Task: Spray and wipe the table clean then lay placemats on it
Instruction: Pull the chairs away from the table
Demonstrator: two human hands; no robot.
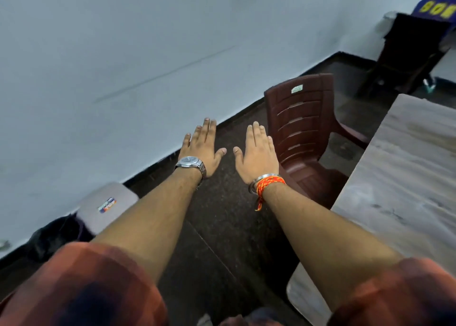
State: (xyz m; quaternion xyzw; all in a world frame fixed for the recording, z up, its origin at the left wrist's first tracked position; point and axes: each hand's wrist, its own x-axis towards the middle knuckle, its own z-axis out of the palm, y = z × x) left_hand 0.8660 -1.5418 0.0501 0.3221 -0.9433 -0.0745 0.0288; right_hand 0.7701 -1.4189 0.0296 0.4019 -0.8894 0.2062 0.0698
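Both grips released: left hand (201, 144) and right hand (256, 153) flat, empty, over floor. Tabletop (404, 177) lies at 3 o'clock, nearer right hand, long axis toward 1 o'clock. No spray, cloth or placemats visible.

Views: I have one, the head camera; no second view shares the scene.
Position: it sits on the person's head, above both outstretched arms.
Direction: I look forward and steeply down, toward the dark floor (222, 214) and the base of the pale wall (123, 54).
Tilt: the frame is rolled, so the wall's foot runs diagonally from lower left to upper right.
Nearness: the rolled sleeves fill the bottom corners, close to the lens; the left hand (203, 148) and right hand (256, 153) sit mid-frame, palms down, fingers spread flat.
Right edge: the table (407, 177) is cut off by the frame, with a brown chair (303, 128) beside it.
Lens: wide-angle, straight lines bend near the edges.
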